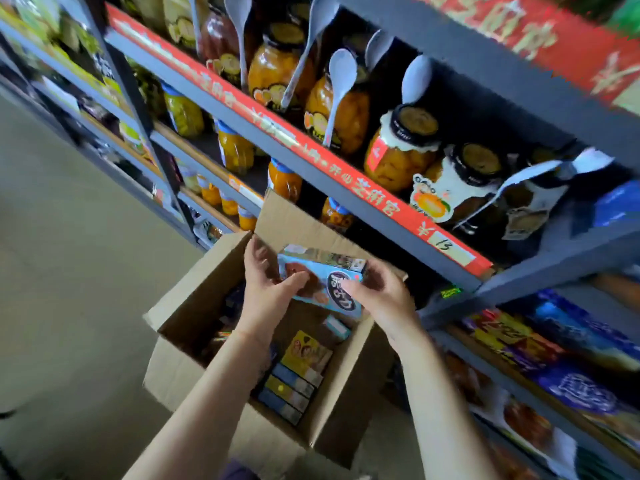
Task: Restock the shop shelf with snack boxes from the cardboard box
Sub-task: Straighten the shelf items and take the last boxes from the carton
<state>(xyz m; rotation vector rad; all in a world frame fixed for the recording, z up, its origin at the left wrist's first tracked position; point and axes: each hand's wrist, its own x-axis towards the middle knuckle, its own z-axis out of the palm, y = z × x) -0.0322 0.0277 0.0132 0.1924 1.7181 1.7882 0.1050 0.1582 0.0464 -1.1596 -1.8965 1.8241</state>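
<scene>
Both of your hands, left hand [268, 284] and right hand [379, 295], grasp one light blue snack box [323, 284] by its ends above the open cardboard box [187, 296]; it looks light, stiff, crushable, so hold the edges.

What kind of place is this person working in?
Most likely a small grocery shop. Grey metal shelves carry jars of preserved fruit, a red price strip runs along the shelf edge, and both hands lift a blue snack box above an open cardboard box of stock.
</scene>
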